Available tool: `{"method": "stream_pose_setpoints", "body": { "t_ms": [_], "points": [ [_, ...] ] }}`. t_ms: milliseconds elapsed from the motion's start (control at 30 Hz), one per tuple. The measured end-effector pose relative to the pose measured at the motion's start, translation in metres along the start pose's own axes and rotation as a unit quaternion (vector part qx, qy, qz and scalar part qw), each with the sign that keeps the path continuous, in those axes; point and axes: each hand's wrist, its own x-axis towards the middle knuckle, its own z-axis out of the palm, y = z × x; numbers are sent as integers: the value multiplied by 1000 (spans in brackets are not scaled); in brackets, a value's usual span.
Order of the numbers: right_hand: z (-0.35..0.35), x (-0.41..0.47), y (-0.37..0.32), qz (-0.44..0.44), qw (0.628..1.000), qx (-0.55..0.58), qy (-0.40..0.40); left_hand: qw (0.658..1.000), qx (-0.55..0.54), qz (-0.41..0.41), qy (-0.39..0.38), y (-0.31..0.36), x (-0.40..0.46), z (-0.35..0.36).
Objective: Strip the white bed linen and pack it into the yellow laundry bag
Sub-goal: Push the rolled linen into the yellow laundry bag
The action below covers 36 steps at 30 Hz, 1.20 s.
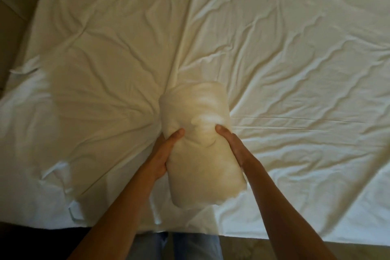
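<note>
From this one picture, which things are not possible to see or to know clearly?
- Yellow laundry bag: not in the head view at all.
- Fingers of the left hand and the right hand: hidden behind the rolled white bundle; only the thumbs show.
- What the bundle is made of: blurred, its folds unreadable.
- Bed sheet: cut off by the top and right edges, so its full extent is unknown.
- Mattress: covered by the sheet.

A rolled bundle of linen [200, 141] lies at centre, on the sheet [285, 59] spread over the bed, between two hands — left hand [163, 154] at its left flank, right hand [233, 145] at its right.
</note>
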Motion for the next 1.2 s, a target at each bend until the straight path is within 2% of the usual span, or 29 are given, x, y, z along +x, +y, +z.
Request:
{"method": "stream_pose_setpoints", "body": {
  "t_ms": [233,367,500,567,633,867,1033,1200],
  "points": [
    [21,-109,-49,-76,992,90,41,990,90,48,-97,82,-69,37],
    [43,-190,-48,-108,972,196,69,979,129,69,-144,108,-128,54],
    [62,-249,-42,-131,956,240,110,959,186,87,-195,121,-172,63],
    [71,-304,-10,-159,928,293,166,930,247,84,-259,115,-221,80],
    [79,-320,0,-159,918,317,176,927,258,94,-253,114,-236,85],
    [51,-432,48,-220,846,400,277,872,338,94,-341,73,-315,164],
    [0,-492,82,-256,805,450,289,837,372,88,-392,30,-351,240],
    [-89,-547,137,-263,756,500,330,796,413,70,-437,-48,-382,342]
  ]
}}
